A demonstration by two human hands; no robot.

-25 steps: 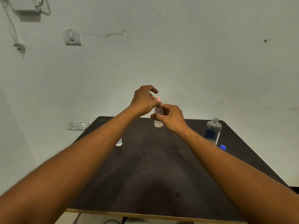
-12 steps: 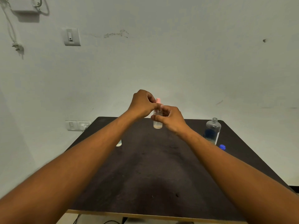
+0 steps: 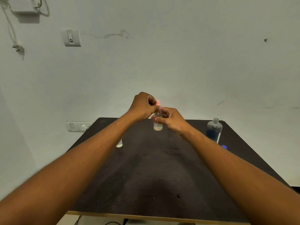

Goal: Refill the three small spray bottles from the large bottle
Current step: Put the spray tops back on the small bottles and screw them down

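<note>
Two hands: I see both on one small spray bottle (image 3: 158, 123), upright, held over the table (image 3: 146, 176)
left hand (image 3: 142, 107): pinches the pink top (image 3: 158, 102), directly above
right hand (image 3: 170, 118): wraps the body
large bottle (image 3: 214, 129): uncapped, off right

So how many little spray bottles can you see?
2: one held up in both hands, one on the table behind the left forearm. A third may be hidden.

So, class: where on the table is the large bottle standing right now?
In the head view the large bottle stands uncapped near the table's far right corner, just beyond the right forearm, with a blue cap lying beside it.
</note>
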